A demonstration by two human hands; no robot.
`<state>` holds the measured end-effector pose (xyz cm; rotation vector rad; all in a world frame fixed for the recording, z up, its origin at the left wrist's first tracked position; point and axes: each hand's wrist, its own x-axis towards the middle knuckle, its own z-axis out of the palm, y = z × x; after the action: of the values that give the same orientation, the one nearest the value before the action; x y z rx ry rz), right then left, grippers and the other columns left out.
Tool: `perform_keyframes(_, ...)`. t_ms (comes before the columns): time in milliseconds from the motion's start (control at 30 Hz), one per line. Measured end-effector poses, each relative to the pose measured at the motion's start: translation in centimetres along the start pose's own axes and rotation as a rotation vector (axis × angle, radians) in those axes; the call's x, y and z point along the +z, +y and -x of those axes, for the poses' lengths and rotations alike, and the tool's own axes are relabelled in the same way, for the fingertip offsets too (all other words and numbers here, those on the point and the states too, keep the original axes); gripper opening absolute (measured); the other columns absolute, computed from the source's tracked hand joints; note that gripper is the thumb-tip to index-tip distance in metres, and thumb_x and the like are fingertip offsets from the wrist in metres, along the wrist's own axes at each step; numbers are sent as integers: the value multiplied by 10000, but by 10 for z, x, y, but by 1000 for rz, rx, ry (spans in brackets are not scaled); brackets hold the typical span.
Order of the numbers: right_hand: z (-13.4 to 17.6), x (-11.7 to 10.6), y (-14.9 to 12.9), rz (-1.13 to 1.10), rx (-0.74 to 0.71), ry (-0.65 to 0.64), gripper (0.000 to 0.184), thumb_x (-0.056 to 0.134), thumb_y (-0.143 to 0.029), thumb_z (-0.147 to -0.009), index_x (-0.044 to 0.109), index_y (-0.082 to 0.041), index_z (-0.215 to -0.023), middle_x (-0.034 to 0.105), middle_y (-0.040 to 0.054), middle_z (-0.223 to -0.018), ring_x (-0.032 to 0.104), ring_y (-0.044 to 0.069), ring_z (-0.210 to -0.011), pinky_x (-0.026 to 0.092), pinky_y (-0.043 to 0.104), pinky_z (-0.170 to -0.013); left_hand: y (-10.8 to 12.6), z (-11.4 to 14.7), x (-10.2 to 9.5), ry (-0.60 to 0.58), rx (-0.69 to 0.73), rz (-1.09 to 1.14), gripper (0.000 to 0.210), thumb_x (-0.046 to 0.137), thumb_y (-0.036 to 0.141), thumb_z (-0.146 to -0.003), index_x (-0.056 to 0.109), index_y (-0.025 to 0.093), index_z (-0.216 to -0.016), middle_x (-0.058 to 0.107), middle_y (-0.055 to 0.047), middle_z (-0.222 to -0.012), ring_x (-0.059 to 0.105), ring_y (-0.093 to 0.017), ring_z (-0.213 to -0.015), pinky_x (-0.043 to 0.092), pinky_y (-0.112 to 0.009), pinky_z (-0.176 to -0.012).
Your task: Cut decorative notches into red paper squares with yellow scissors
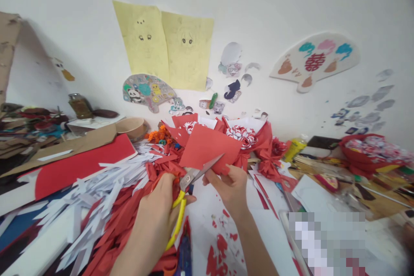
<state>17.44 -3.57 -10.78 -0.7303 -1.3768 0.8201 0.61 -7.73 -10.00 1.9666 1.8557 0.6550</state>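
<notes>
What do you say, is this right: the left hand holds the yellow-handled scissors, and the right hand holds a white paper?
Not quite: the paper in the right hand is red, not white, as the head view shows. The left hand does hold the yellow-handled scissors.

Left hand (159, 200): you hold yellow-handled scissors (188, 179) across the lower edge of the red paper (208, 144).
Right hand (232, 187): you pinch the red paper near its lower edge.
To your left: heaped white strips (111, 179) and red strips (114, 224).
Wall (252, 4): yellow sheets (190, 62) hang above paper flowers (242, 135).
</notes>
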Motion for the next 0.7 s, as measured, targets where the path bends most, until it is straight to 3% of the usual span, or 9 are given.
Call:
perform_keyframes(200,-3,3,-2,-173,112,-30,138,687,-250,-805,697,-158,-703,664,15,-633,605,121,-579,525,234,-573,0,-4,-2,44,-11,-66,257,429,485,-855,344,246,-816,623,-28,-772,647,-269,-744,346,-286,-576)
perform_keyframes(467,-4,-1,0,-183,104,118,98,691,-238,-809,706,-172,-740,668,-2,-591,608,105,-522,521,211,-554,-13,-2,9,91,46,26,321,528,496,-795,383,229,-900,564,-13,-766,583,-233,-696,376,-291,-585)
perform_keyframes(700,-4,-2,0,-145,87,137,91,697,-250,-803,714,-165,-778,690,12,-638,640,131,-562,539,244,-593,-3,-3,12,18,38,211,253,487,457,-829,395,230,-891,470,51,-636,522,-182,-584,369,-268,-562)
